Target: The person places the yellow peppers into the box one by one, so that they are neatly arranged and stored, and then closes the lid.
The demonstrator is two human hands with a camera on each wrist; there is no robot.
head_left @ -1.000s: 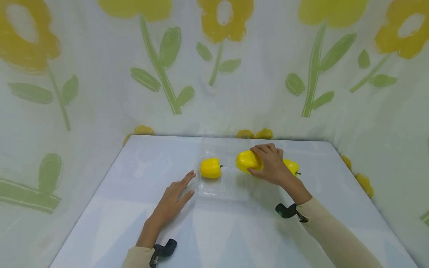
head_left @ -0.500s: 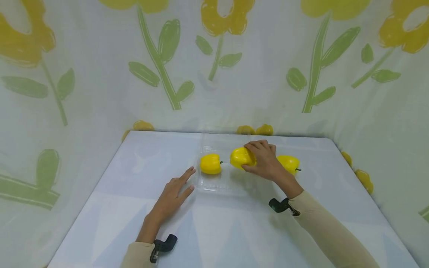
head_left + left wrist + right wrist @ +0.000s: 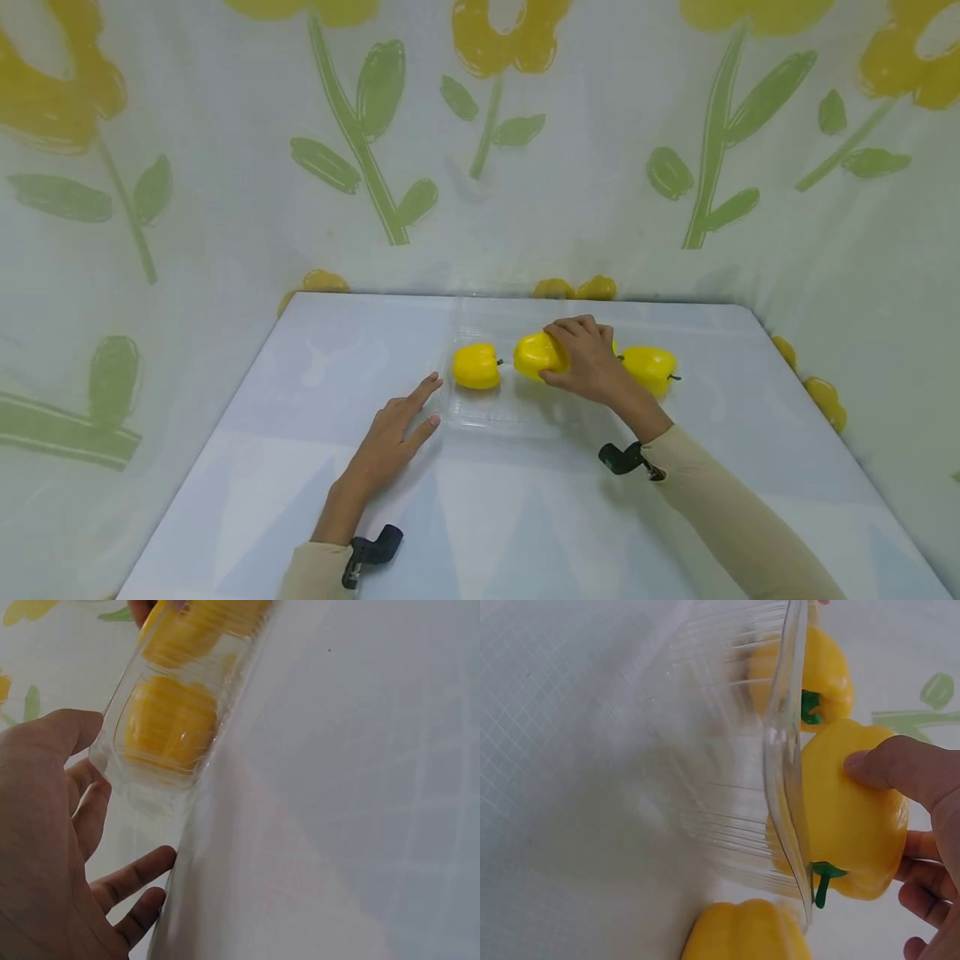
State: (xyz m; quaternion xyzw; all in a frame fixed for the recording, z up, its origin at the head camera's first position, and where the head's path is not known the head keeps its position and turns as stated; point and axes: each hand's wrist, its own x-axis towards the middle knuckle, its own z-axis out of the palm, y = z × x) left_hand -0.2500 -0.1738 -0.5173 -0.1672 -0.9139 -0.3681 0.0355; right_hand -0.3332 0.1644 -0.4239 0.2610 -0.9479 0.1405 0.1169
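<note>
My right hand (image 3: 588, 362) grips a yellow bell pepper (image 3: 537, 354) over the right half of a clear plastic tray (image 3: 480, 421); the right wrist view shows my thumb (image 3: 900, 769) on that pepper (image 3: 847, 817) just past the tray's rim (image 3: 784, 780). A second yellow pepper (image 3: 477, 367) lies in the tray's left half. A third pepper (image 3: 649, 367) rests on the table right of the tray. My left hand (image 3: 393, 433) lies flat on the table, fingers straight, its tips at the tray's left edge (image 3: 142, 769).
The white table (image 3: 517, 517) is bounded by a flower-printed cloth wall (image 3: 480, 150) at the back and on both sides. Small yellow objects (image 3: 573, 288) lie along the table's far edge and right side. A black wrist camera mount (image 3: 618, 458) sits on each forearm.
My right hand has carried its pepper leftward, away from the third pepper and over the tray. The left hand has stayed at the tray's left edge.
</note>
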